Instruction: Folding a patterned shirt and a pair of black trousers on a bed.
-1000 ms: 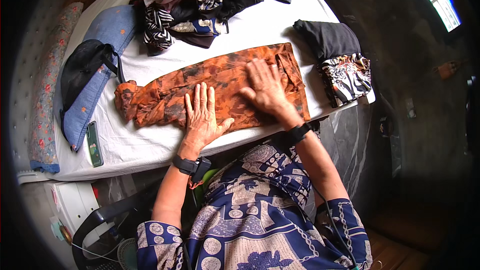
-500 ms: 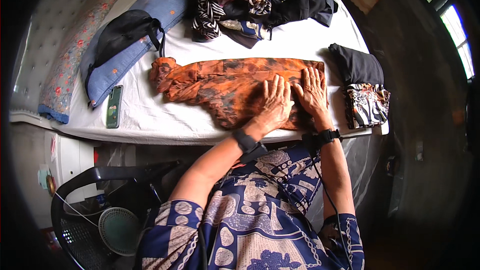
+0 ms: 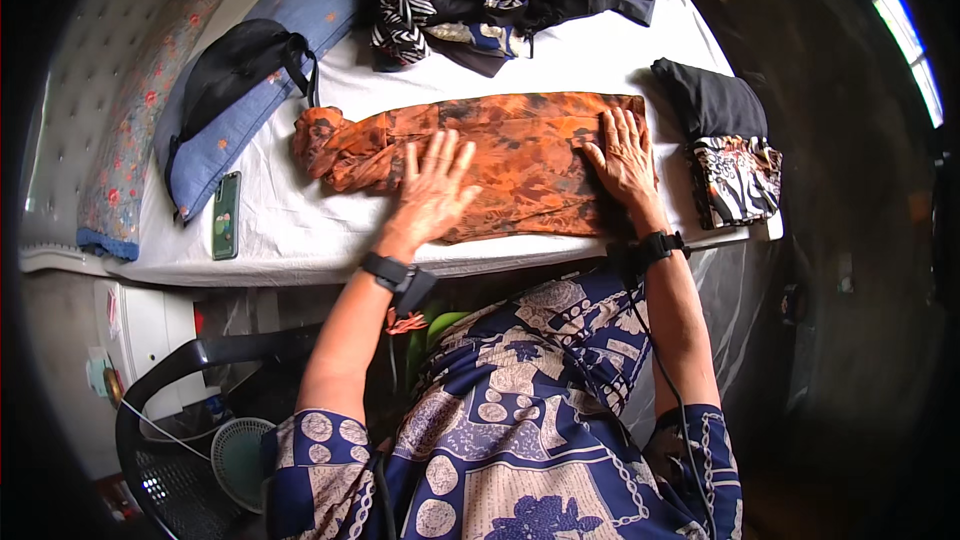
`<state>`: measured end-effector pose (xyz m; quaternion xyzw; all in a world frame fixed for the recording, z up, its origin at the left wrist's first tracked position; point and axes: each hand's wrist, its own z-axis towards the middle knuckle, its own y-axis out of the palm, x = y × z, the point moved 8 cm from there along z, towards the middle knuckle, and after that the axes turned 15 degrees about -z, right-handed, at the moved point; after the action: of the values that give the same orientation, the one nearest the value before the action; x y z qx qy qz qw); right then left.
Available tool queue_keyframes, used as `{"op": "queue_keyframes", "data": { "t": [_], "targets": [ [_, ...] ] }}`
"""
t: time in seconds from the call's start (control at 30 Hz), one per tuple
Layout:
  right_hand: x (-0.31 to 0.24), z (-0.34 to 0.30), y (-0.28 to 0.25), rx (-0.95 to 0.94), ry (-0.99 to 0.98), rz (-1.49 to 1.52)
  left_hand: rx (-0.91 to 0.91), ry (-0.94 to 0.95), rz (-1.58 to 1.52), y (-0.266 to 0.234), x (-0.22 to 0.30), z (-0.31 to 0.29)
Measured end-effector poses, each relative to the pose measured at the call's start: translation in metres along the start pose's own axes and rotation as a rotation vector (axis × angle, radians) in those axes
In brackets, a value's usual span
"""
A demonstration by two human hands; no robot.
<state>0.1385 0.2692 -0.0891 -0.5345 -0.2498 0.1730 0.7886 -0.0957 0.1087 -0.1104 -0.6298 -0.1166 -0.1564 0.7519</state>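
Note:
An orange garment with dark blotches [image 3: 520,165] lies folded lengthwise on the white bed sheet [image 3: 290,240], its left end bunched up. Flat on its left-middle part rests my left hand [image 3: 432,188], fingers spread. My right hand [image 3: 624,158] presses on the garment's right end, fingers stretched out and thumb apart. Neither hand grips anything. Each wrist wears a black strap with a small device.
Beyond the garment is a heap of mixed clothes [image 3: 480,0]. At right lie folded black cloth [image 3: 708,100] and a folded patterned piece [image 3: 738,180]. To the left are a blue pillow [image 3: 225,145], a black bag [image 3: 235,80] and a phone [image 3: 226,215]. A black chair [image 3: 170,380] stands below.
My left hand has slid left across the garment, away from my right hand, and its fingers have spread. The cloth under it looks flatter. My right hand stays at the right end.

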Motion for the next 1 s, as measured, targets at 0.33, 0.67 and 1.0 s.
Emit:
{"op": "queue_keyframes", "data": {
  "t": [0.33,0.67,1.0],
  "targets": [
    [-0.033,0.003,-0.022,0.004,-0.011,-0.005,0.229,0.010,-0.016,-0.055,0.012,-0.020],
    [-0.180,-0.023,-0.036,0.036,-0.238,0.482,0.014,-0.076,-0.006,0.009,0.033,-0.005],
    [-0.021,-0.026,-0.013,-0.005,0.037,0.083,0.103,-0.017,-0.055,0.005,0.034,-0.005]
  ]
}}
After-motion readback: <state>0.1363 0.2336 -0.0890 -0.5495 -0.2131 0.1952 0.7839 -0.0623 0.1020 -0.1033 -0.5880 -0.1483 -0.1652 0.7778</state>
